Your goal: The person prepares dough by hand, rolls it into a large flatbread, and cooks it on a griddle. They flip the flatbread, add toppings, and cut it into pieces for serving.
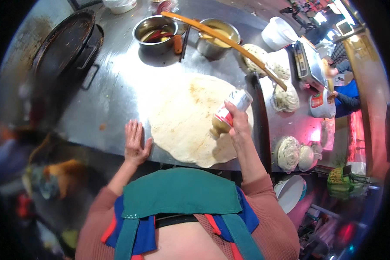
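A broad, thinly flattened sheet of dough [178, 120] lies on the steel worktop [100, 107] in front of me. Patches of brownish powder speckle its surface. My right hand [239, 120] grips a labelled seasoning jar [235, 99], tipped with its brownish end down, over the right part of the dough. Its label bears writing. Palm down on the metal, my left hand [137, 144] rests just left of the dough's edge and holds nothing; its thumb is spread from the fingers.
A long wooden stick [224, 39] spans a pot of yellowish liquid [217, 50]. Left of that stands another steel pot [154, 44]. Black round pans [65, 42] lean at far left. Coiled dough pieces [287, 154], a scale [310, 65] and another person's sleeve [347, 97] are at right.
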Tool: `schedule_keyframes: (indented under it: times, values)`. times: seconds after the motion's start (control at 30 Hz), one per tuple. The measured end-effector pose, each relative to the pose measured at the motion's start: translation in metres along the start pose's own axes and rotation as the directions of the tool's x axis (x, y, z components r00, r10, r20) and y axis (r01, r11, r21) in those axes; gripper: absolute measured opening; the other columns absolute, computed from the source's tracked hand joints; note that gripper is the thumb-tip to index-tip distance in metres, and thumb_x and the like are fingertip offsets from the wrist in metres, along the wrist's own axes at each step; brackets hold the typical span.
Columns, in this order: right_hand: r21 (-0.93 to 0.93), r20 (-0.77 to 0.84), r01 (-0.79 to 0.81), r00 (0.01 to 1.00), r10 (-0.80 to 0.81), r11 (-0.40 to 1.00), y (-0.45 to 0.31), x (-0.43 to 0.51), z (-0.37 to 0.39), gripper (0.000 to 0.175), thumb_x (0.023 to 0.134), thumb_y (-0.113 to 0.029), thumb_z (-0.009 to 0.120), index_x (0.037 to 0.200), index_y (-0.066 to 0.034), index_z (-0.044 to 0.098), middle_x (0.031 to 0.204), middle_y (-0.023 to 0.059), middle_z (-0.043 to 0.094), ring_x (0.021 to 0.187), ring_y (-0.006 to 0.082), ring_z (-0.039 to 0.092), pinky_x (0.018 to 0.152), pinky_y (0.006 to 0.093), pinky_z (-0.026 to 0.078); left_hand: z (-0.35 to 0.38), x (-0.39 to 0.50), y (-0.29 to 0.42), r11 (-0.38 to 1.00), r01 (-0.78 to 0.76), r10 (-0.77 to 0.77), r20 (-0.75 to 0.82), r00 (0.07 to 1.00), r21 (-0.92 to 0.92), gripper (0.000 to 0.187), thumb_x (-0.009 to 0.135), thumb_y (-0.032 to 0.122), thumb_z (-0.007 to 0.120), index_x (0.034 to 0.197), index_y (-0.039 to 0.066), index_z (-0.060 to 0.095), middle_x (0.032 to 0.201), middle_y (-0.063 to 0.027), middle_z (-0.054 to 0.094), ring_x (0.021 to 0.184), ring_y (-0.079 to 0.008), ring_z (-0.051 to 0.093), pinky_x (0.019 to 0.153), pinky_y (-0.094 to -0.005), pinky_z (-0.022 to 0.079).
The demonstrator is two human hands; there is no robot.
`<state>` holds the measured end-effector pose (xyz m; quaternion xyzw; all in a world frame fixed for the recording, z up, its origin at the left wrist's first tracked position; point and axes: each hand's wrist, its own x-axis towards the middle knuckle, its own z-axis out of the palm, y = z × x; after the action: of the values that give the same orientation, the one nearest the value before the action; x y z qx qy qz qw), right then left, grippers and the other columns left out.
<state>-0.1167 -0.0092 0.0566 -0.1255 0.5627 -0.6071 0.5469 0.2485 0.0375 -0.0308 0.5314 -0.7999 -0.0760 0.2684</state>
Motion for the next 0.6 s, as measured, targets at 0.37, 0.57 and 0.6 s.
schedule_keyframes:
  times: [0.37,0.57,0.6]
  values:
    - [0.19,-0.217,0.191,0.965,-0.148,0.963,-0.094,0.057,-0.108,0.045,0.075,-0.018,0.088,0.109,-0.0078,0.061,0.095,0.0057,0.068,0.081,0.0185,0.069,0.07,0.039,0.061,-0.005,0.008,0.005,1.0,-0.018,0.017,0.037,0.999,0.023,0.062,0.086,0.024,0.068,0.136,-0.009,0.051,0.144,-0.0302,0.046,0.141,-0.0466,0.036,0.119,-0.0578,0.022]
    - [0.602,0.241,-0.157,0.971,0.009,0.783,-0.138,0.057,-0.065,0.063,0.084,-0.043,0.078,0.124,-0.0035,0.051,0.112,0.0146,0.062,0.106,0.0352,0.062,0.101,0.0585,0.049,-0.003,0.009,0.005,0.999,-0.012,0.009,0.064,0.998,0.035,0.063,0.085,0.023,0.067,0.136,-0.009,0.049,0.144,-0.0306,0.045,0.14,-0.048,0.036,0.119,-0.0593,0.021]
    - [0.653,0.401,-0.298,0.916,0.016,0.696,-0.142,0.07,-0.055,0.062,0.085,-0.043,0.078,0.124,-0.0028,0.05,0.113,0.0149,0.061,0.11,0.0358,0.059,0.105,0.0592,0.046,-0.006,0.007,0.006,0.999,0.0,-0.003,0.065,0.998,0.051,0.063,0.085,0.023,0.067,0.136,-0.009,0.05,0.144,-0.0306,0.046,0.14,-0.0481,0.036,0.119,-0.0593,0.021]
